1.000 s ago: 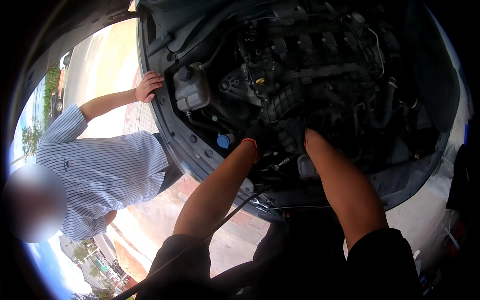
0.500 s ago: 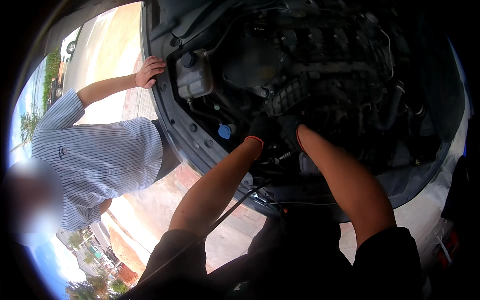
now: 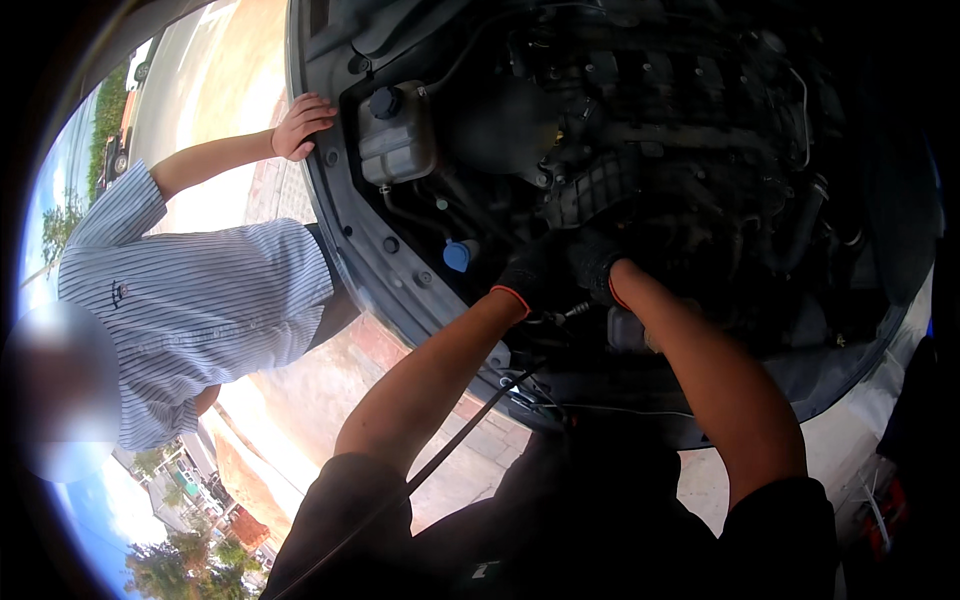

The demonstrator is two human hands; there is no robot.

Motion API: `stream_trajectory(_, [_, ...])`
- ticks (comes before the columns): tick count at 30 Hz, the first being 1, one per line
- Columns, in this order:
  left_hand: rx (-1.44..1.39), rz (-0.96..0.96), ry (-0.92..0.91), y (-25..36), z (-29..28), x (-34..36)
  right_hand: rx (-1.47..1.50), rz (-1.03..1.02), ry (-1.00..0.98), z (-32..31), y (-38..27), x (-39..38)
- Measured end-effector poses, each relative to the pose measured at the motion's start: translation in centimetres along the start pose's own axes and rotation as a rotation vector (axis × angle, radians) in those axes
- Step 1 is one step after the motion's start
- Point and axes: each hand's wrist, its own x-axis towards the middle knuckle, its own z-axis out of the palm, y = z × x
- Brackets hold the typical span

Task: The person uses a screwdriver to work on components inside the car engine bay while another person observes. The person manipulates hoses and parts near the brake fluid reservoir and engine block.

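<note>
Both my hands wear dark gloves with orange-red cuffs and reach down into a car's engine bay. My left hand (image 3: 538, 268) and my right hand (image 3: 598, 258) lie close together, just below a ribbed black plastic engine part (image 3: 590, 195). Deep shade and dark gloves hide the fingers, so neither their grip nor anything held shows. Below the hands lies a short ribbed metal-coloured piece (image 3: 578, 310), and beside my right wrist is a grey box-like part (image 3: 626, 328).
A translucent reservoir (image 3: 398, 145) with a black cap and a blue cap (image 3: 457, 256) lie to the left. A thin dark rod (image 3: 450, 445) slants past my left arm. At left, a person in a striped shirt (image 3: 220, 295) rests a hand (image 3: 303, 127) on the car's edge.
The view has shifted slightly, so the engine bay sits a little further right. Both hands stay at the same engine area, with my right wrist slightly further right.
</note>
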Motion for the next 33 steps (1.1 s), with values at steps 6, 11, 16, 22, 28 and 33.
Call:
stream_trajectory(6, [-0.162,0.04,-0.047,-1.7,-0.7,-0.4,1.346,0.256,-0.153,-3.9,0.8,-2.4])
stream_trajectory(11, [-0.008,0.076,-0.126,-1.7,-0.6,0.7,0.621,0.126,-0.093,-0.5,3.2,-2.4])
stream_trajectory(16, [-0.115,0.115,-0.085,-3.2,-0.2,-0.1,0.658,0.215,-0.037,-5.3,1.5,-4.3])
stream_trajectory(22, [0.203,0.499,0.064,-3.6,0.1,0.4,0.608,0.273,-0.19,-7.1,1.4,-3.9])
stream_trajectory(28, [-0.107,0.256,0.124,-3.5,2.6,0.1,0.559,0.524,-0.039,-7.2,-2.7,-6.3])
stream_trajectory(33, [-0.229,-0.071,0.181,-0.1,3.1,-0.2,1.07,0.586,0.493,-1.1,-5.5,-11.3])
